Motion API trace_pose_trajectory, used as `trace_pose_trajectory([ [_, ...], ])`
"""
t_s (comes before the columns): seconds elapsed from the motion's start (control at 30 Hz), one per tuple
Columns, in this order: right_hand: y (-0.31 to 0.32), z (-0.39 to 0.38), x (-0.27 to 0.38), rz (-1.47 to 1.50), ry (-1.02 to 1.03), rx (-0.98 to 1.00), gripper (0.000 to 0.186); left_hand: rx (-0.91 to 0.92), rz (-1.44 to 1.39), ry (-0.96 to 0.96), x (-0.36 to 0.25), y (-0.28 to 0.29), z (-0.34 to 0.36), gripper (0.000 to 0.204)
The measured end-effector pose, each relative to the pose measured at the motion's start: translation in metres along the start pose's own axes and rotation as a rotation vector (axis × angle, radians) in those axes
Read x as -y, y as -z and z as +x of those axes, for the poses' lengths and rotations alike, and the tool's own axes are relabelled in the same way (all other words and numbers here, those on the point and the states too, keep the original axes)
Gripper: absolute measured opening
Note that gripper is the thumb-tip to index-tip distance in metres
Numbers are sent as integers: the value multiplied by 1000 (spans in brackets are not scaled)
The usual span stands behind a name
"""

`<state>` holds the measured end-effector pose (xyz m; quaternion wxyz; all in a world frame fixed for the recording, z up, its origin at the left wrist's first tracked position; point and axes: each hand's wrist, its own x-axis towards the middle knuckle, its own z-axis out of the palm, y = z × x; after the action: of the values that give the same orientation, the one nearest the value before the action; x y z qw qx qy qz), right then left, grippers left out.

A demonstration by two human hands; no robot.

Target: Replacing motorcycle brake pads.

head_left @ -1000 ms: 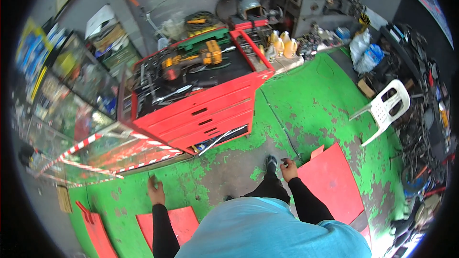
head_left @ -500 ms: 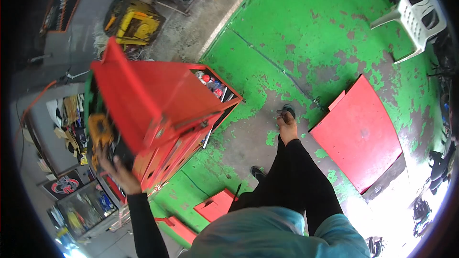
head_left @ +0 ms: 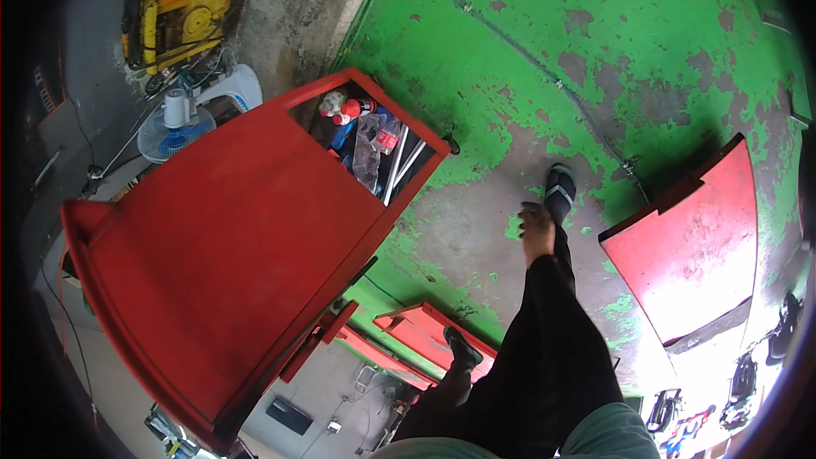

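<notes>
My right hand hangs over the floor beside my leg, its fingers loosely apart with nothing in them. Close by it is my sandalled foot. My left hand is out of sight. At left, the broad red top panel of a tool cabinet fills much of the view. An open compartment at the cabinet's far right end holds a red-capped bottle, clear plastic wrapping and metal rods.
A red curved panel stands at right on the worn green floor. More red panels lie near my other foot. Beyond the cabinet are a white and blue fan and a yellow machine. A cable crosses the floor.
My left hand, earlier beside a yellow tool at the cabinet, has left the view. The cabinet now looks larger, and its red panel hides the yellow tool. My right hand still hangs down.
</notes>
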<state>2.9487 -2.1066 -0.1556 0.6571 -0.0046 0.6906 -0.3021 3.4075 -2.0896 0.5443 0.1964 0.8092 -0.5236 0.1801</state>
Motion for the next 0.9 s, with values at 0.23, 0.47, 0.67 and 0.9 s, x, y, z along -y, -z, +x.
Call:
trace_pose_trajectory([
  [0.23,-90,-26,-60,-153,-139,264,24,65,353,-251,-57,10,8,64],
  [0.47,1,-33,-60,-457,72,141,22,-3,216,-338,-61,-128,-30,54],
  [0.67,98,-63,46,-613,309,-18,24,-126,142,-443,-126,-121,-41,46],
  [0.9,207,-109,155,-784,381,-326,31,-144,-432,-83,-160,-115,-38,61],
])
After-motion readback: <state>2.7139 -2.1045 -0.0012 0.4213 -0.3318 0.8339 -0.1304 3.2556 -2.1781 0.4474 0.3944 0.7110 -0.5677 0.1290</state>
